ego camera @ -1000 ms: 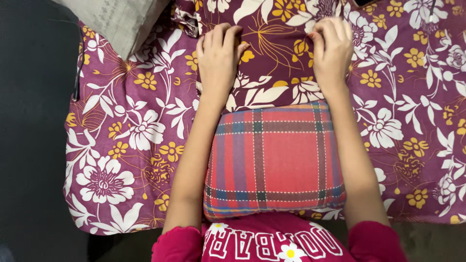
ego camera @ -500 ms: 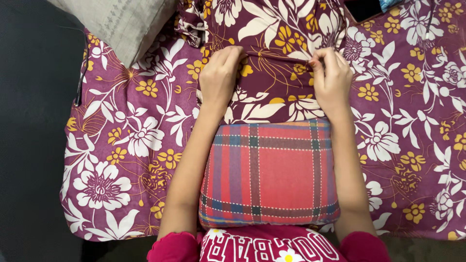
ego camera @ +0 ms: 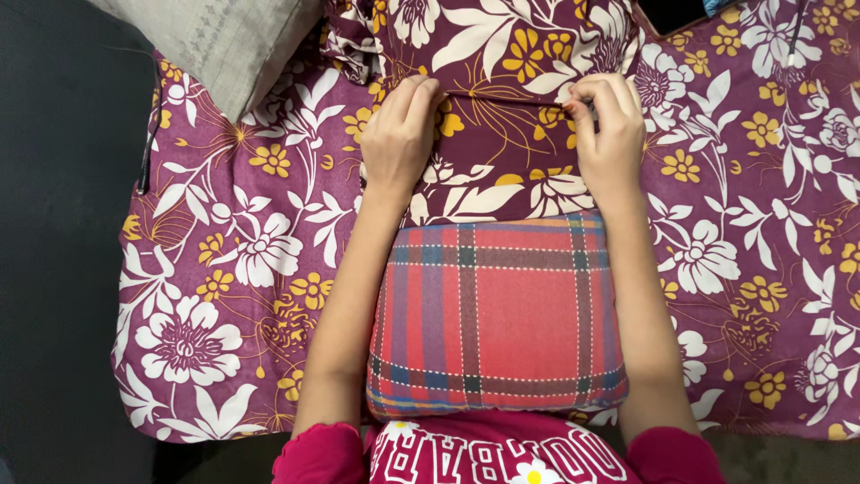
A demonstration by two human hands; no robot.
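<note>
- At the far left lies a dark, plain floor (ego camera: 54, 269), and on it the edge of a purple cotton sheet printed with white and yellow flowers (ego camera: 224, 269), spread flat.
- Above, at the upper left, a grey woven cushion (ego camera: 215, 40) overlaps the corner of the sheet.
- The left hand (ego camera: 399, 139) rests palm-down on a floral pillow cover of the same purple print (ego camera: 502, 152). Its fingers are curled and pressed together over the cover's open hem, which shows as a dark straight line between the two hands.
- In the middle, just below the hands and between the forearms, sits a red-and-blue plaid pillow (ego camera: 497, 314). Its far end is tucked under the hem, its near end is bare and touches the person's pink printed shirt (ego camera: 497, 457).
- The right hand (ego camera: 609, 134) pinches the other end of the hem between thumb and bent fingertips, knuckles up.
- Further right the sheet runs on, with a thin dark cord (ego camera: 793, 36) crossing its top corner.
- Judging from this, the grips are uneven: the left presses more than it pinches, so a pull could let that side of the hem slip and leave the cover skewed on the pillow.
- The cover matches the sheet beneath, so a finger could catch the sheet with the hem and drag it along.
- The pillow looks about as wide as the opening, so a corner could snag and bunch inside.
</note>
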